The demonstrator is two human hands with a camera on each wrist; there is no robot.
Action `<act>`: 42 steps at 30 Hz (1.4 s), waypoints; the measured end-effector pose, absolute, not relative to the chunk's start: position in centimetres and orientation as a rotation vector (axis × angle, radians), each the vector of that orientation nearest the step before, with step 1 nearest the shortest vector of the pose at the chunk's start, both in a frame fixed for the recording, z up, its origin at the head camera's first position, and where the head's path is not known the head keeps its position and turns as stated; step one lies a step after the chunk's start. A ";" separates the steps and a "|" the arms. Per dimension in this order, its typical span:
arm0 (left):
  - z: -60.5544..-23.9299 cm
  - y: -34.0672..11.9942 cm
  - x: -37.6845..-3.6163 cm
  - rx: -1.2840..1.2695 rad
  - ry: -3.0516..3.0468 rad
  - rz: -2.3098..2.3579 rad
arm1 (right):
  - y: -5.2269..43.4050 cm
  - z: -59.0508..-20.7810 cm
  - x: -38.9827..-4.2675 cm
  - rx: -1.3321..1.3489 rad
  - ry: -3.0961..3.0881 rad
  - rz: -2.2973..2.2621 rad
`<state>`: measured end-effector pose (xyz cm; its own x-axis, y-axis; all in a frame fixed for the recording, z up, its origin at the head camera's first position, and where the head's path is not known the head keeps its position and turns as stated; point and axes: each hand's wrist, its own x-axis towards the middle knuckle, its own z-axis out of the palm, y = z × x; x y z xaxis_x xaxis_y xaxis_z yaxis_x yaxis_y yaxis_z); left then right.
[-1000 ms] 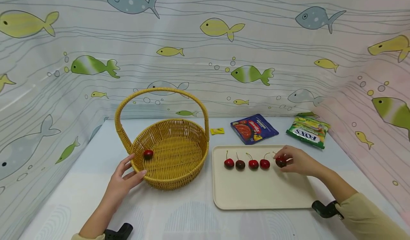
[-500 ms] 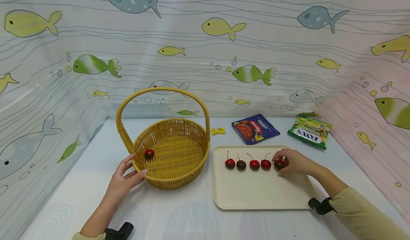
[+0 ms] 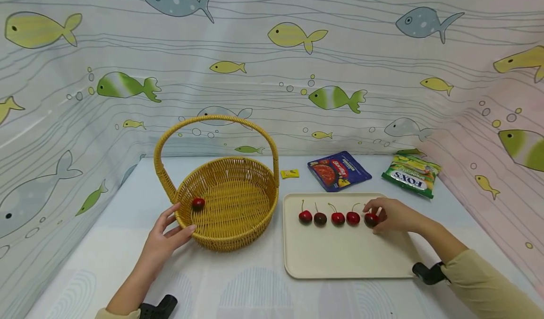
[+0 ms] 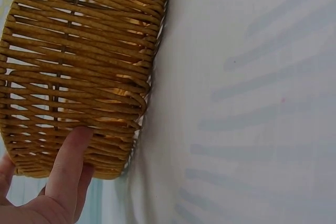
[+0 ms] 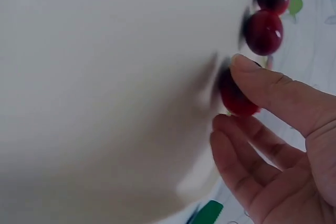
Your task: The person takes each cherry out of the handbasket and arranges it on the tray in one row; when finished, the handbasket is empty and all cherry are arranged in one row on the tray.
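A yellow wicker basket [image 3: 231,245] with a tall arched handle stands at left, with one dark red cherry [image 3: 198,204] inside. My left hand [image 3: 163,243] rests its spread fingers and thumb against the basket's near-left side; in the left wrist view, one fingertip touches the weave. At right, on a cream tray [image 3: 331,257], several cherries with upright stems form a row. Thumb and fingers of my right hand [image 3: 393,215] curl round the cherry [image 3: 371,220] at the row's right end. In the right wrist view the thumb covers part of this cherry [image 5: 236,95].
Behind the tray lie a blue Barilla pouch [image 3: 339,171] and a green FOX'S bag [image 3: 411,173]. A small yellow packet [image 3: 290,173] sits between basket and pouch. Fish-printed sheeting [image 3: 272,87] encloses the back and sides.
The right-end cherry has moved slightly left and nearer, in line with the others. My right hand has shifted slightly with it, then back a little right. My left hand has stayed at the basket.
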<state>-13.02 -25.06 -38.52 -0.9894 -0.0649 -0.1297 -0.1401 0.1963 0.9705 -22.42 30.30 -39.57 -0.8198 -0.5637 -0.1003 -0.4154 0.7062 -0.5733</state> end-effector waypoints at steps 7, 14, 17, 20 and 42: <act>-38.5 -25.0 -13.1 -0.196 2.385 1.946 | 30.3 -37.1 -22.1 -0.737 2.678 -0.774; -38.6 -25.1 -13.1 -0.203 2.375 1.953 | 28.1 -34.3 -21.9 -0.820 2.721 -0.772; -38.7 -25.0 -13.1 -0.205 2.370 1.956 | 26.7 -33.5 -21.8 -0.837 2.709 -0.775; -38.7 -24.9 -13.1 -0.208 2.370 1.957 | 25.3 -33.0 -21.7 -0.873 2.688 -0.775; -38.8 -25.1 -13.0 -0.221 2.346 1.964 | 15.6 -29.7 -22.2 -1.174 2.531 -0.789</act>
<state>-12.97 -25.10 -38.76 -0.9869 -0.0627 -0.1486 -0.1574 0.1709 0.9726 -22.25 15.58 -29.71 -0.6476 -0.7619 0.0079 -0.6313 0.5307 -0.5655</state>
